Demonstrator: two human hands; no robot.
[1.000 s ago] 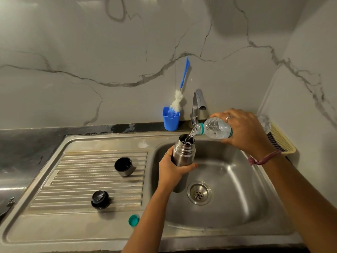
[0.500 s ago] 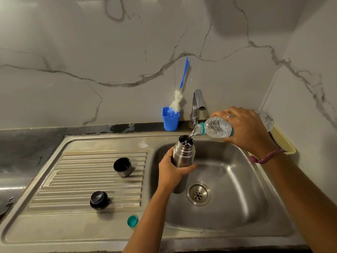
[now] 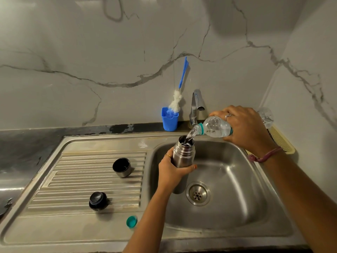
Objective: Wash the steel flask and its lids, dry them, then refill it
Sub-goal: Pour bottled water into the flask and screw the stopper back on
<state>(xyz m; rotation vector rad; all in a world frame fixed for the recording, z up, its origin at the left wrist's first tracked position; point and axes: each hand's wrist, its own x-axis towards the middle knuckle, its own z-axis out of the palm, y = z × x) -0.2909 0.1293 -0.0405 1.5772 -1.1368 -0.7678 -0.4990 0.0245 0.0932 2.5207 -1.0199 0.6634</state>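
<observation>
Nearest me, a teal cap (image 3: pixel 131 222) lies on the sink's (image 3: pixel 73 240) flat front rim; just beyond it on the ribbed drainboard (image 3: pixel 76 181) I see the black stopper (image 3: pixel 98 201), and further back the steel cup lid (image 3: pixel 122 167) resting mouth-up, the two well apart; to their right, over the basin (image 3: pixel 237 189) and above the drain (image 3: pixel 198 193), my left hand (image 3: pixel 171 172) wraps its fingers round the flask (image 3: pixel 183 154), holding it upright with its mouth uncovered; my right hand (image 3: pixel 244 128) clamps a clear plastic bottle (image 3: pixel 215 127) tipped nearly level, its neck just above the flask's rim, and water (image 3: pixel 191 133) streams from it into the flask; a pink cord (image 3: pixel 264 156) circles that wrist; behind stand the tap (image 3: pixel 196 105) and a blue cup (image 3: pixel 170 119) holding a brush (image 3: pixel 177 99) that leans on the marble wall (image 3: pixel 91 52); a yellowish mesh rack (image 3: pixel 280 139) sits at far right.
</observation>
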